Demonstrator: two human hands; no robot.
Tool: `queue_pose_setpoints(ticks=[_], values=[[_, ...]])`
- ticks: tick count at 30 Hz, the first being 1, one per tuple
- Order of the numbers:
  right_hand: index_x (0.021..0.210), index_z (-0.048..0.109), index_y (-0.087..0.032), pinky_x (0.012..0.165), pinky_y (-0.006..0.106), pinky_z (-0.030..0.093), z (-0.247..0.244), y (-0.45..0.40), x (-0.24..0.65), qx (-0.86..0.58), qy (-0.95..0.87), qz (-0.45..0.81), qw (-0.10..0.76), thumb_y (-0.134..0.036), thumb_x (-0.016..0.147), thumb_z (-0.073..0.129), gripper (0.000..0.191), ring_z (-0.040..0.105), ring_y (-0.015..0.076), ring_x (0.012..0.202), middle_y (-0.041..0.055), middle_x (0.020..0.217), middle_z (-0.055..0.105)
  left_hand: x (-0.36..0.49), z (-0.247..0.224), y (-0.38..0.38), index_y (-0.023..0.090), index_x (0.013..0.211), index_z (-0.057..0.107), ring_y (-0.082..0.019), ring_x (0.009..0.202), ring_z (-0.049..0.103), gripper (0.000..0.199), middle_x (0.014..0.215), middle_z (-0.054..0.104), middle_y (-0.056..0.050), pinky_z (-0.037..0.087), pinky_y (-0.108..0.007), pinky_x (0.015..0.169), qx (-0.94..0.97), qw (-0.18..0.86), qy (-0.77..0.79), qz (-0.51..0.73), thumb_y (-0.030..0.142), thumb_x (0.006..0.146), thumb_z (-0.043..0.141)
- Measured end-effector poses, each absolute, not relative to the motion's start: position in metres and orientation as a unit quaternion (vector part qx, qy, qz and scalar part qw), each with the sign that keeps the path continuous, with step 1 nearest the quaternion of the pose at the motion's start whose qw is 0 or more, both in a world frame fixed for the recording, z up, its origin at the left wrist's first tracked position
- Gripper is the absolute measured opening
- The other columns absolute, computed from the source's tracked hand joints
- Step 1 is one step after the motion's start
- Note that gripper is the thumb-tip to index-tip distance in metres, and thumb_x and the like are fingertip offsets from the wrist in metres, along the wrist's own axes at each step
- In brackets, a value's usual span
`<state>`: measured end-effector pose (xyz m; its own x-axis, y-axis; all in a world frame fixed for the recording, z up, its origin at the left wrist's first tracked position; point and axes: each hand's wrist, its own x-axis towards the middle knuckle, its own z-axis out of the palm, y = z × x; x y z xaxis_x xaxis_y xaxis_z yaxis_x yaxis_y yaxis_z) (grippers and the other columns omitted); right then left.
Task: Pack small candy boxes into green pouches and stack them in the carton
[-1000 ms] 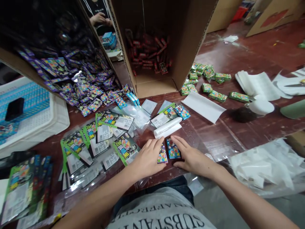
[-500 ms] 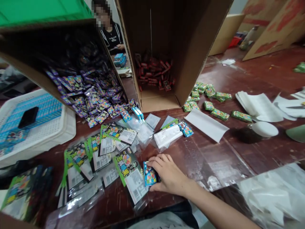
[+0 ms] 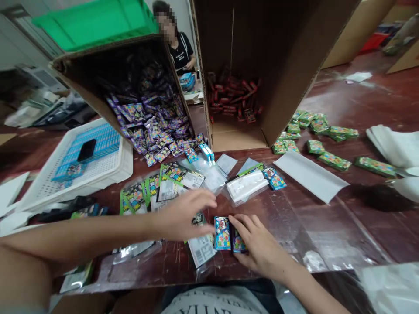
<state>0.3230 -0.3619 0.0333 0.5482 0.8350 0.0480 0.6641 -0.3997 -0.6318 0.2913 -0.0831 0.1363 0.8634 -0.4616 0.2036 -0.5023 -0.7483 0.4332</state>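
My right hand (image 3: 253,242) rests on the table with its fingers curled round a small dark purple candy packet (image 3: 238,240), partly covered by the hand. Just left of it lies a blue candy packet (image 3: 222,233) with bright pictures. My left hand (image 3: 188,213), slightly blurred, hovers over the printed bags, thumb and fingers apart and pointing at the blue packet. Below its thumb is a clear bag with a printed black and green card (image 3: 200,250). More of these bags (image 3: 135,196) are fanned out behind my left forearm.
A carton of purple packets (image 3: 157,131) lies open at the back left, beside a carton of red packets (image 3: 234,98). Left stands a white basket (image 3: 126,161) holding blue boxes and a phone. Green packets (image 3: 334,160) and white paper (image 3: 309,176) lie right. A person (image 3: 181,52) sits behind.
My left hand has come in from the left towards the blue packet. The right hand now grips the purple packet, with the blue one uncovered beside it. The view has swung left.
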Motion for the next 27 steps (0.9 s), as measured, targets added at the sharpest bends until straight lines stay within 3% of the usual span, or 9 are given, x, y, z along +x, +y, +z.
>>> queue_pose_setpoints(ticks=[3, 6, 12, 14, 17, 20, 22, 24, 27], values=[[0.157, 0.024, -0.025, 0.112, 0.052, 0.044, 0.035, -0.370, 0.323, -0.815, -0.391, 0.149, 0.401, -0.015, 0.078, 0.061, 0.088, 0.045, 0.0335, 0.136, 0.0155, 0.147, 0.042, 0.278, 0.100, -0.103, 0.018, 0.133, 0.053, -0.034, 0.126, 0.056, 0.080, 0.139, 0.058, -0.017, 0.047, -0.051, 0.106, 0.939, 0.224, -0.251, -0.074, 0.060, 0.070, 0.080], [0.157, 0.015, -0.027, 0.118, 0.051, 0.040, 0.029, -0.384, 0.325, -0.791, -0.367, 0.164, 0.461, -0.017, 0.080, 0.060, 0.090, 0.038, 0.0313, 0.145, 0.0150, 0.155, 0.034, 0.276, 0.073, -0.122, 0.018, 0.136, 0.050, -0.033, 0.122, 0.058, 0.076, 0.134, 0.061, -0.014, 0.046, -0.050, 0.106, 0.948, 0.235, -0.182, -0.118, 0.047, 0.072, 0.079], [0.158, 0.026, -0.030, 0.119, 0.075, 0.015, 0.019, -0.403, 0.335, -0.814, -0.451, 0.189, 0.314, -0.029, 0.087, 0.066, 0.082, 0.021, 0.0386, 0.154, 0.0115, 0.164, 0.035, 0.275, 0.063, -0.132, 0.026, 0.136, 0.050, -0.028, 0.121, 0.060, 0.055, 0.132, 0.064, -0.007, 0.048, -0.046, 0.108, 0.933, 0.286, -0.180, -0.121, 0.027, 0.083, 0.067], [0.156, 0.035, -0.034, 0.115, 0.080, 0.018, 0.026, -0.406, 0.345, -0.809, -0.479, 0.197, 0.277, -0.044, 0.082, 0.074, 0.084, 0.023, 0.0437, 0.152, 0.0113, 0.165, 0.032, 0.283, 0.069, -0.125, 0.028, 0.134, 0.051, -0.027, 0.120, 0.060, 0.056, 0.134, 0.064, -0.006, 0.050, -0.044, 0.107, 0.936, 0.275, -0.191, -0.111, 0.028, 0.082, 0.070], [0.155, 0.035, -0.038, 0.115, 0.072, 0.031, 0.044, -0.413, 0.382, -0.820, -0.483, 0.131, 0.277, -0.054, 0.085, 0.071, 0.081, 0.026, 0.0406, 0.152, 0.0101, 0.167, 0.026, 0.330, 0.088, -0.118, 0.026, 0.135, 0.051, -0.027, 0.127, 0.056, 0.049, 0.139, 0.060, -0.007, 0.047, -0.045, 0.110, 0.948, 0.227, -0.219, -0.031, 0.029, 0.088, 0.065], [0.155, 0.032, -0.035, 0.117, 0.058, 0.037, 0.060, -0.422, 0.459, -0.863, -0.397, -0.025, 0.312, -0.044, 0.095, 0.060, 0.067, 0.030, 0.0320, 0.151, 0.0103, 0.166, 0.027, 0.430, 0.110, -0.128, 0.024, 0.139, 0.048, -0.026, 0.136, 0.050, 0.042, 0.143, 0.056, -0.009, 0.040, -0.046, 0.117, 0.955, 0.193, -0.210, 0.081, 0.032, 0.098, 0.052], [0.152, 0.036, -0.026, 0.118, 0.058, 0.033, 0.062, -0.425, 0.529, -0.884, -0.324, -0.126, 0.313, -0.046, 0.094, 0.059, 0.065, 0.033, 0.0340, 0.148, 0.0163, 0.160, 0.034, 0.514, 0.116, -0.140, 0.022, 0.145, 0.043, -0.030, 0.141, 0.044, 0.051, 0.152, 0.045, -0.013, 0.038, -0.048, 0.118, 0.963, 0.188, -0.143, 0.128, 0.034, 0.097, 0.054], [0.147, 0.042, -0.017, 0.115, 0.060, 0.034, 0.057, -0.425, 0.598, -0.903, -0.255, -0.180, 0.296, -0.055, 0.090, 0.060, 0.071, 0.038, 0.0395, 0.144, 0.0236, 0.149, 0.045, 0.597, 0.113, -0.150, 0.022, 0.155, 0.033, -0.041, 0.144, 0.038, 0.078, 0.163, 0.024, -0.019, 0.039, -0.054, 0.115, 0.974, 0.180, -0.051, 0.126, 0.041, 0.088, 0.069], [0.147, 0.040, -0.009, 0.114, 0.060, 0.034, 0.046, -0.429, 0.681, -0.934, -0.162, -0.180, 0.263, -0.061, 0.084, 0.061, 0.084, 0.038, 0.0444, 0.142, 0.0294, 0.145, 0.045, 0.696, 0.099, -0.150, 0.034, 0.161, 0.016, -0.057, 0.146, 0.023, 0.118, 0.169, -0.007, -0.016, 0.040, -0.069, 0.106, 0.975, 0.200, 0.078, 0.049, 0.055, 0.068, 0.085]])
